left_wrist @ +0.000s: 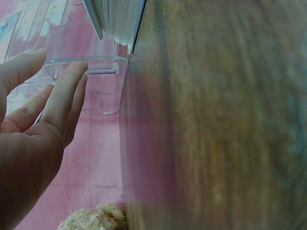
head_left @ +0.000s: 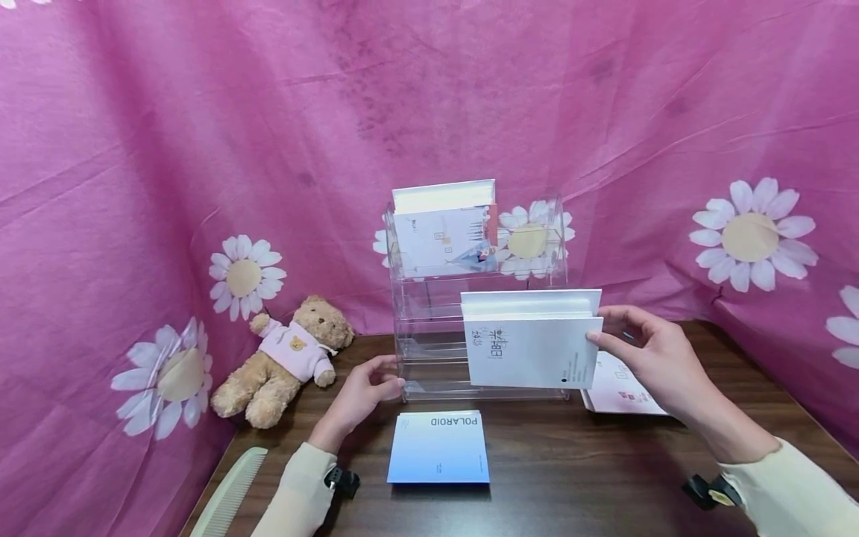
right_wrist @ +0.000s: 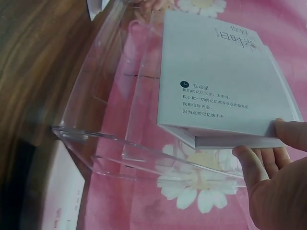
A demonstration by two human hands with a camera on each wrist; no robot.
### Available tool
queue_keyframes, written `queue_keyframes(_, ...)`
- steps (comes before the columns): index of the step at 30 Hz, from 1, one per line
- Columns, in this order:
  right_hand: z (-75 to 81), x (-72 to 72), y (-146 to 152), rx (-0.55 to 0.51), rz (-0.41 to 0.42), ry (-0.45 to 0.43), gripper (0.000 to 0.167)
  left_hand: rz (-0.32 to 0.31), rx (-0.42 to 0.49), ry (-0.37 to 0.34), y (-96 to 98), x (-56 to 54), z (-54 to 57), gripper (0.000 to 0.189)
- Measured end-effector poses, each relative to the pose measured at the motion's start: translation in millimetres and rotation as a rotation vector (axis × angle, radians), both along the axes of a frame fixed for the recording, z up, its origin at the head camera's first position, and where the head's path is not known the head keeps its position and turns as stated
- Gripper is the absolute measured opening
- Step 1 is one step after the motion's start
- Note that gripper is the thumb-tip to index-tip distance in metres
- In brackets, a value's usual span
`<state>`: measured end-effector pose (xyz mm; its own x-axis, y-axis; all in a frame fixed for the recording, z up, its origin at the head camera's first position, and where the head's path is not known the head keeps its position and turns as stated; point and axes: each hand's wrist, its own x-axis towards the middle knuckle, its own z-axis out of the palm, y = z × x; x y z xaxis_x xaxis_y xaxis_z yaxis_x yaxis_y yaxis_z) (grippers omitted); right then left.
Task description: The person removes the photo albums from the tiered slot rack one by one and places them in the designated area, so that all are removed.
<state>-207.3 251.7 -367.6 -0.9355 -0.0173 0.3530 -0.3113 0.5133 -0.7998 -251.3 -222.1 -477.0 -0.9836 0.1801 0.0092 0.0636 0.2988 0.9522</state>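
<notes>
With my right hand, I pinch a white book by its end before the clear rack; my left hand, fingers spread, is beside the rack.

Pink cloth with white daisies, brown wood-grained tabletop; white book at four o'clock, blue-gradient book at six.

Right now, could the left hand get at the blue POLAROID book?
Probably yes: the left hand is beside the clear rack, close to the blue POLAROID book on the table, and nothing appears to block the way.
</notes>
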Motion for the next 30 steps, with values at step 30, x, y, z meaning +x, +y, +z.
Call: queue_keyframes(30,-66.0,62.3,33.3,0.067,-0.063,-0.039,0.034,-0.002,0.002,0.001,-1.0,1.3,0.5,0.053)
